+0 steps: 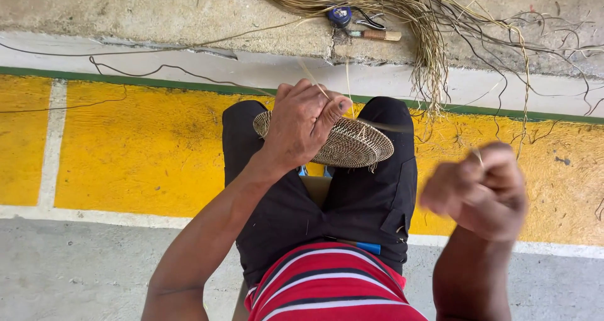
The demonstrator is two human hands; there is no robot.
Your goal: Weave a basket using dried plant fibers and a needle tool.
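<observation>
woven round basket base of dark and pale coiled fibre (340, 142) rests on the knees of the seated person, over the black shorts (352, 201). the left hand (302, 129) is closed around its near edge, thumb and fingers pinching the coil where a thin pale strand (313, 82) comes up. the right hand (481, 192) is drawn out to the side, blurred, curled into a fist around what looks like the end of that same fine strand, though the strand between the hands is too thin to follow.

to do this stitch well, i'd say the pull should run straight and steady until the loop beds against the coil, with the left hand holding the rim firm so it does not twist. jerking could snap the fibre.

a loose bundle of dry straw-coloured reeds (402, 10) lies on the concrete ledge (157, 13) ahead, with a wooden-handled tool (376, 35) beside it.
</observation>
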